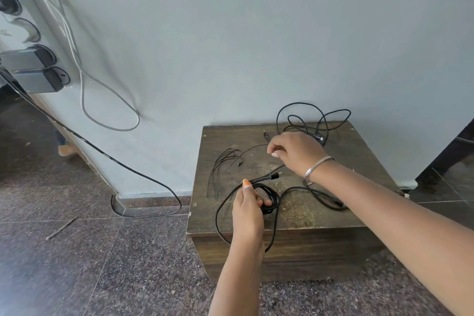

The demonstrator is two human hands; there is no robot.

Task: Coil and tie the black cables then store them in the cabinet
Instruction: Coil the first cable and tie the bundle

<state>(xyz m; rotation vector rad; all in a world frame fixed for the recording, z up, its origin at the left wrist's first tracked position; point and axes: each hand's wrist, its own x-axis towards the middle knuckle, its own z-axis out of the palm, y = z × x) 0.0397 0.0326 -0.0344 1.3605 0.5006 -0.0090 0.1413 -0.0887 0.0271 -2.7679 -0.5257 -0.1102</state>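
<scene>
On the cabinet (302,215), both hands grip black cables (269,199).

Black cables (266,194) on a dark brown, speckled cabinet (289,213); pale grey-blue wall (256,33), mottled grey-brown floor (89,264).

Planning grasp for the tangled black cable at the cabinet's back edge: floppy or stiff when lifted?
Likely floppy: the tangled cable lies in loose overlapping loops. Probably light, since it is thin. Its loops cross, so it may come up as one snarl, trailing off the cabinet.
</scene>
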